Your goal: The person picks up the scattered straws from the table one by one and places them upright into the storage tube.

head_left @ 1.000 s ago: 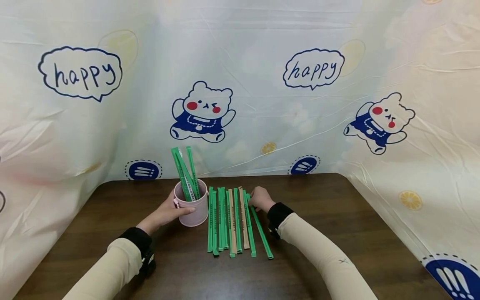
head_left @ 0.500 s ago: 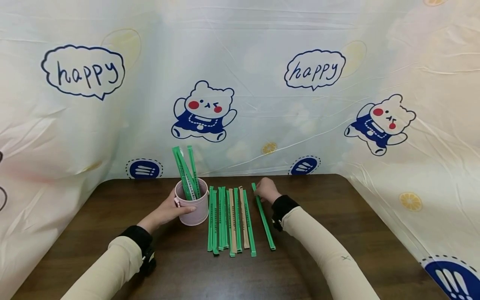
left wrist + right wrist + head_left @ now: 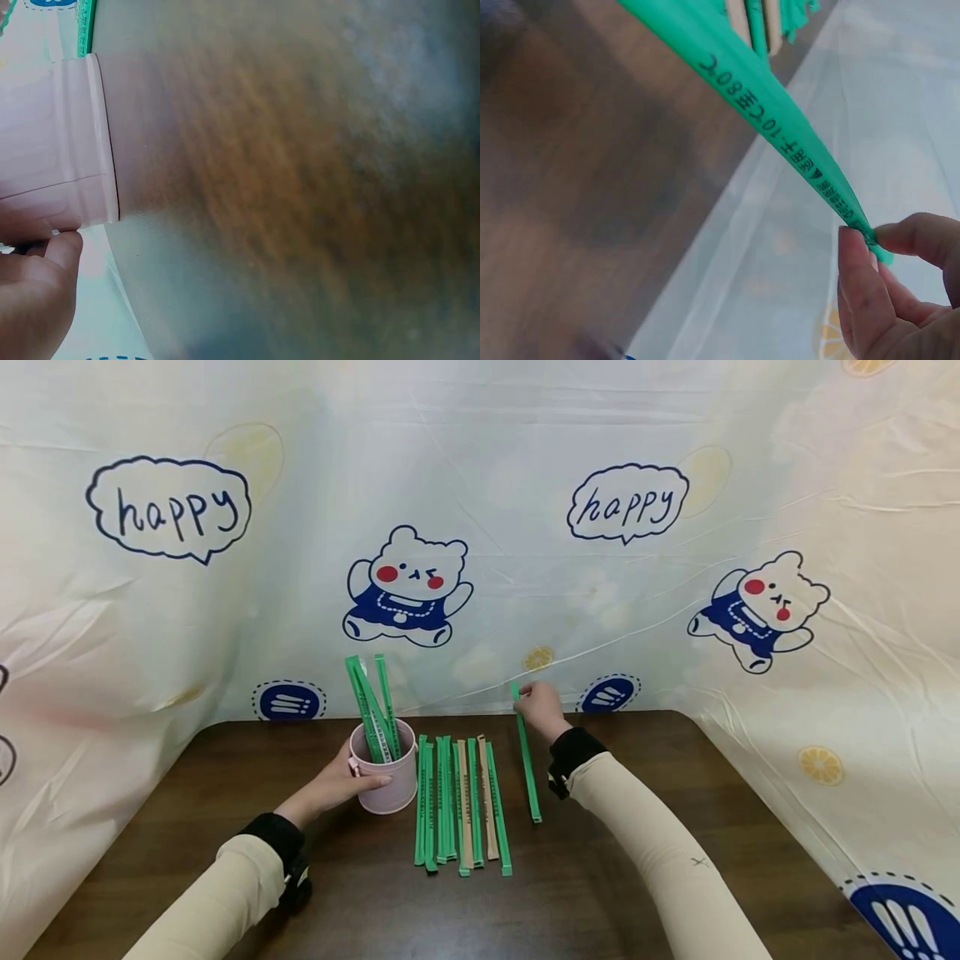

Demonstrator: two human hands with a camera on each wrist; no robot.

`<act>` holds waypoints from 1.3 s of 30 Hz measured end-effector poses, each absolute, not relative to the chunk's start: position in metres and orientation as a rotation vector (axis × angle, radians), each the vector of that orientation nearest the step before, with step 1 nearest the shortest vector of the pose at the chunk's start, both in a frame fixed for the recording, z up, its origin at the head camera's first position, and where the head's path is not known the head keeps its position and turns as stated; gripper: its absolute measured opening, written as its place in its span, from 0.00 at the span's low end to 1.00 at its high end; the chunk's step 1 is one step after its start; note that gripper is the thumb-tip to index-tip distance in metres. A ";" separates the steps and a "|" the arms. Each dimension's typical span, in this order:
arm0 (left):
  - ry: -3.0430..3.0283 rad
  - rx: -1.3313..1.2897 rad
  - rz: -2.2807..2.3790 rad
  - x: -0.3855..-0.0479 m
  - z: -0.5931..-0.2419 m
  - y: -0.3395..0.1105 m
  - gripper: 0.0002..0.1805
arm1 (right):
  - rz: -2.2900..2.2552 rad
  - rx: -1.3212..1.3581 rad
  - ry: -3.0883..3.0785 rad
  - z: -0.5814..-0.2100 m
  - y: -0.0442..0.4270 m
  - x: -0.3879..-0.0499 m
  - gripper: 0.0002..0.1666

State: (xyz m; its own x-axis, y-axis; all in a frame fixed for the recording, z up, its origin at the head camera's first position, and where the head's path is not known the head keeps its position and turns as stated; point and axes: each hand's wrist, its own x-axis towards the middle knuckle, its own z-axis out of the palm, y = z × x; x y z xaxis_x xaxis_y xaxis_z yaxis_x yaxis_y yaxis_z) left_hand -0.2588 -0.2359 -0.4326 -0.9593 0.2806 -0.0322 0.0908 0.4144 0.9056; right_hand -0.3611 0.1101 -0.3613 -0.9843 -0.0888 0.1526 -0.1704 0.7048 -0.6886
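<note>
left of the pink bucket (image 3: pixel 397 793), the left hand (image 3: pixel 337 783) grips its side; green packets (image 3: pixel 364 710) lean inside. right of the bucket lies a row of green and tan packets (image 3: pixel 465 802). farther right, the nearer right hand (image 3: pixel 542 706) pinches one end of a long green packet (image 3: pixel 527 768), its long axis running back from the fingers, free end toward the person.

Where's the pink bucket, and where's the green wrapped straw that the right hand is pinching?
Pink bucket (image 3: pixel 400 789): head view, on its front wall.
Green wrapped straw (image 3: pixel 746 91): right wrist view, on its printed side.
</note>
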 end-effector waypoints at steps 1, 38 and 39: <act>2.482 0.331 1.578 -0.259 -0.433 -0.236 0.61 | 1.163 0.219 -2.789 -0.358 0.110 -0.360 0.22; 2.473 0.311 1.586 -0.258 -0.431 -0.236 0.59 | 1.624 0.477 -2.088 -0.254 0.006 -0.336 0.22; 2.474 0.312 1.582 -0.258 -0.431 -0.236 0.60 | 1.629 0.487 -2.069 -0.254 0.002 -0.334 0.21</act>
State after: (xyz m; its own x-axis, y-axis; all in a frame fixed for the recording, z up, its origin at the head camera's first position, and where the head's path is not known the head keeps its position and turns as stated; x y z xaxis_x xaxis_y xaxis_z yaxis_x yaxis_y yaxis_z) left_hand -0.2581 -0.2357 -0.4311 -0.9600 0.2762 -0.0448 0.0752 0.4090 0.9094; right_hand -0.3341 0.0022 -0.2540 -0.8317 0.0057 0.5552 -0.5383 0.2365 -0.8089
